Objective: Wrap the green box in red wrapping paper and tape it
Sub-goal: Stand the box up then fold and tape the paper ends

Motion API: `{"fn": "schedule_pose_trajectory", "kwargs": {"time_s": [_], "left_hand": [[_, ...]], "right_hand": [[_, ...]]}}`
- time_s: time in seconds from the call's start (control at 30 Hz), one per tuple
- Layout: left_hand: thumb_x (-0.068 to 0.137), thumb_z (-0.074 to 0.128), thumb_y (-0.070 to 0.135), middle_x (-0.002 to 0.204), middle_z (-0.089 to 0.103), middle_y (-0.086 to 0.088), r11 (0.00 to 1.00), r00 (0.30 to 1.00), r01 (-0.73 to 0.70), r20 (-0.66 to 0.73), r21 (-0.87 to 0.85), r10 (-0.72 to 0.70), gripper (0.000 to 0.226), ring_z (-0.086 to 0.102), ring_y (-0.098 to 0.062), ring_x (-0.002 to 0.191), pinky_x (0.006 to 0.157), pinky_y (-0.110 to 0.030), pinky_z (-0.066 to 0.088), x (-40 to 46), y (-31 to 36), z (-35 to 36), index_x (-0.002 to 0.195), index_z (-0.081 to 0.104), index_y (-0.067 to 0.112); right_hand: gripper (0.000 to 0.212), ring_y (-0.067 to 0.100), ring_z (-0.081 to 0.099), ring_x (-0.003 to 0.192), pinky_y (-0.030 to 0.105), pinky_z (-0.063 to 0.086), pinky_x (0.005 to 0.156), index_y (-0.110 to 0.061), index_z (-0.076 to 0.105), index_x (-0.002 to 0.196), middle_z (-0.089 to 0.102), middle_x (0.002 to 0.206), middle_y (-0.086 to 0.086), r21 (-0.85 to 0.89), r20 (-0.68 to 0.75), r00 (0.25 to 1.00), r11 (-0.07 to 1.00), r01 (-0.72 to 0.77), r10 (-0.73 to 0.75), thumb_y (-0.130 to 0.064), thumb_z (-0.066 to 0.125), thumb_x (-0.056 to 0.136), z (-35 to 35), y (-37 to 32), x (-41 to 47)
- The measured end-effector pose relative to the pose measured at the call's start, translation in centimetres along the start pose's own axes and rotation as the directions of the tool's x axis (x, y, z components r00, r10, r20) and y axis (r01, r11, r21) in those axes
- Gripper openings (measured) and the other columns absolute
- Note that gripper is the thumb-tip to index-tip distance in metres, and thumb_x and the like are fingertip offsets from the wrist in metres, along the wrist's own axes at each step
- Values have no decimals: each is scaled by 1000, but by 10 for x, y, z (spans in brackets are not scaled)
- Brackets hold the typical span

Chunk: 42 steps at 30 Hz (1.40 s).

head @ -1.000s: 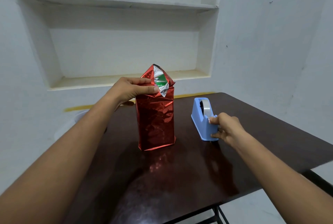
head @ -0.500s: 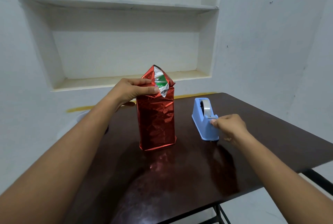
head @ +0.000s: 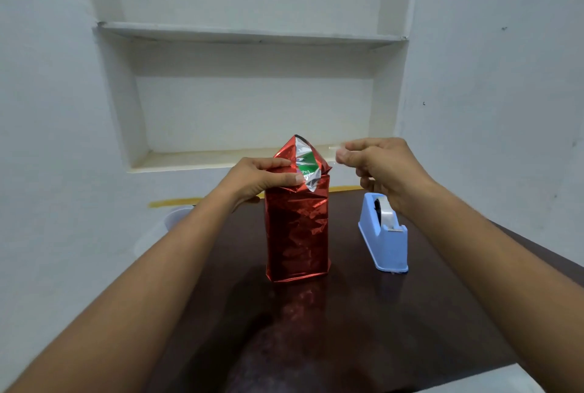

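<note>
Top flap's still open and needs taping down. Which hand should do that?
Right hand: it already pinches a clear tape strip beside the open top of the red wrapping paper. The left hand grips the folded paper, so it likely should hold.

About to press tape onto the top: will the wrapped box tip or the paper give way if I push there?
The wrapped box stands tall on a narrow base, so a sideways push would likely tip it. The left hand gripping the top fold should steady it. The crinkled foil paper probably dents easily and feels slippery.

Dark table [head: 363, 329] bears wrapped box [head: 297, 234] and tape dispenser [head: 384, 244].
</note>
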<state>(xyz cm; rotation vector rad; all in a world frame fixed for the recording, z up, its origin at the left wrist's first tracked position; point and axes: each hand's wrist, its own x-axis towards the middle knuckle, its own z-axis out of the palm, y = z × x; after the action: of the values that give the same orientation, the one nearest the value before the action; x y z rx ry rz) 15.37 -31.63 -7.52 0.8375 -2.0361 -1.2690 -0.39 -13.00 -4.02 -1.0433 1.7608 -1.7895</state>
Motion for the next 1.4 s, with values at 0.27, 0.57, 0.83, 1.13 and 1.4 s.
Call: {"fn": "schedule_pose_trajectory", "kwargs": {"time_s": [0.27,0.57,0.83,1.13,1.4], "left_hand": [[65,95,49,121,71,15,1000,1000,4,-1,20,-4,55,63,-8,112,75,-30,48,0,1,0,117,77,44],[70,93,46,109,73,18,999,1000,-5,14,35,5,53,63,2,95,67,-26,44,-1,1,0,119,77,41],[66,94,50,113,74,17,999,1000,-6,9,38,5,54,64,-1,102,69,-27,45,1,-1,-1,117,77,44],[68,94,48,115,74,16,1000,1000,-10,15,26,10,56,64,0,106,68,-26,44,1,-1,-1,120,75,43],[69,94,44,99,77,20,1000,998,-14,55,3,14,38,68,6,90,69,-25,45,4,-3,-2,104,78,45]], "right_hand": [[6,14,42,63,22,30,43,-11,76,86,78,103,8,-313,76,993,947,-66,95,-11,77,80,52,-44,34],[20,19,45,61,32,39,59,-9,71,76,79,95,11,-659,27,993,749,-71,118,-19,81,62,75,-44,60],[15,10,36,42,23,30,45,-12,63,72,71,63,-1,-680,19,982,722,-127,190,-13,78,72,75,-37,63],[22,15,65,80,27,45,60,-17,71,79,72,72,-6,-801,-4,999,598,-29,42,-30,81,65,80,-30,67],[38,19,55,71,27,36,54,-21,58,76,61,80,-1,-917,-43,994,400,3,-104,-42,90,67,87,-29,61]]}}
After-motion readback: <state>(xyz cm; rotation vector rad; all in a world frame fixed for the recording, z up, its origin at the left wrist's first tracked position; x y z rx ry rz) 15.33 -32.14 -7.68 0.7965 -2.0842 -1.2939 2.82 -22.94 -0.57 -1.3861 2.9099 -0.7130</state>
